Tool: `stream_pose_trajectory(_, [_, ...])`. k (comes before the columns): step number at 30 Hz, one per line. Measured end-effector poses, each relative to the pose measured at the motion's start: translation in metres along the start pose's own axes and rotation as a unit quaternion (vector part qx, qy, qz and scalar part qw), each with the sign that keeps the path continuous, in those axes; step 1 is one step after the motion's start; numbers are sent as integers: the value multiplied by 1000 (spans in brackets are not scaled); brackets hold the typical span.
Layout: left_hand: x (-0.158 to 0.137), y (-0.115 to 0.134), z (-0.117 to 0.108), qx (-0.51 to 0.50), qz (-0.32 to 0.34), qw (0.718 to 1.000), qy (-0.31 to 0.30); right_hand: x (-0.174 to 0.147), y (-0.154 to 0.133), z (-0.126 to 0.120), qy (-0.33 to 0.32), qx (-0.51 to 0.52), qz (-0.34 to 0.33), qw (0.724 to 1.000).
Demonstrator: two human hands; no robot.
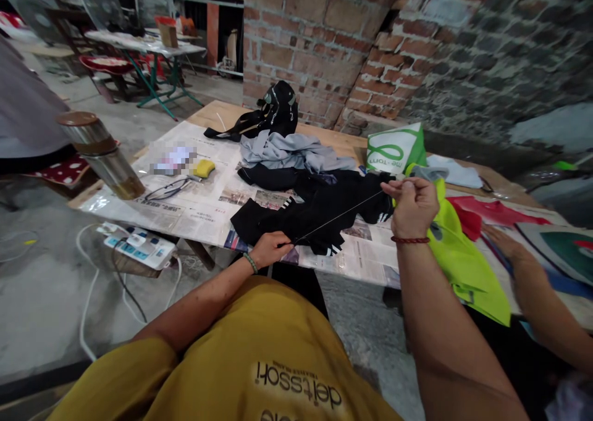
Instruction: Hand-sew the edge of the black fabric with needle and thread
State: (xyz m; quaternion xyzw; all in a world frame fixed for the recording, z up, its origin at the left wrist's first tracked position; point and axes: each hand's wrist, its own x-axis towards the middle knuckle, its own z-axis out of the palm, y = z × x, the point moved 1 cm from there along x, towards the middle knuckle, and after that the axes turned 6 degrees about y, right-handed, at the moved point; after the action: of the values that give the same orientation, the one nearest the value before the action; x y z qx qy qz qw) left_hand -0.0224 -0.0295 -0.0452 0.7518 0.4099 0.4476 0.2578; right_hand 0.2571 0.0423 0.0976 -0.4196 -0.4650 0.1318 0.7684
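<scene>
My left hand point(272, 249) pinches the near edge of a black garment with white stripes point(319, 208) that lies on the newspaper-covered table. From beside those fingers a taut, pale thread point(343, 211) runs up and to the right over the black fabric. At its other end my right hand point(416, 205), raised above the table, is closed on the thread; I cannot make out whether a needle is in the fingertips. Grey cloth point(296, 151) is heaped behind the garment. Bright yellow-green fabric point(463, 254) hangs over the edge beyond my right wrist.
A co-worker's arm point(537, 291) reaches in from the right near an iron point(560, 248) and red cloth point(500, 214). A steel flask point(104, 155), yellow sponge point(204, 168), black bag point(278, 109) and green-white bag point(396, 149) stand or lie on the table point(185, 214). A power strip point(139, 246) sits below left.
</scene>
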Motion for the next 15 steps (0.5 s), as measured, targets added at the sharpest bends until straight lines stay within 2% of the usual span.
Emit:
stream_pose_trajectory(10, [-1,-2,0,2,-5,1000,-4,13,-14,-2,10,-7,-23,1000])
stream_pose_trajectory(13, [-1,-4,1,7,-15,1000,-6,-7,-11,1,-10,-26,16,1000])
stream_pose_trajectory(15, [-1,-5,2,7,-13,1000,-8,-38,-7,5,-62,-53,67,994])
